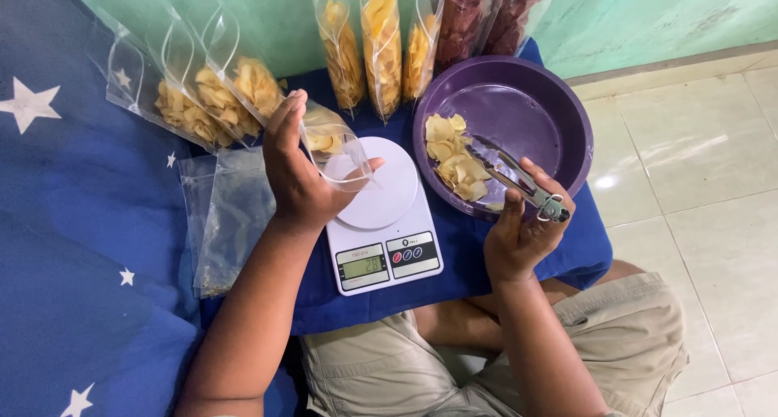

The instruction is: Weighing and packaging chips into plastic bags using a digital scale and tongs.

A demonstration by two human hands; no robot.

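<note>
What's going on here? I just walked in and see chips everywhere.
A seated person holds a clear bag part-filled with yellow chips in the left hand, over a white scale. The right hand holds metal tongs reaching into a purple bowl of chips. Filled bags stand behind, against the wall.

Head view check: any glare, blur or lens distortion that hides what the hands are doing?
Head view: even daylight, sharp at centre. Glare spot on the floor tile, sheen on the purple bowl rim and the clear bag in the left hand; tongs in the right hand read clearly. Wide-angle bending at the edges; scale display legible.
</note>
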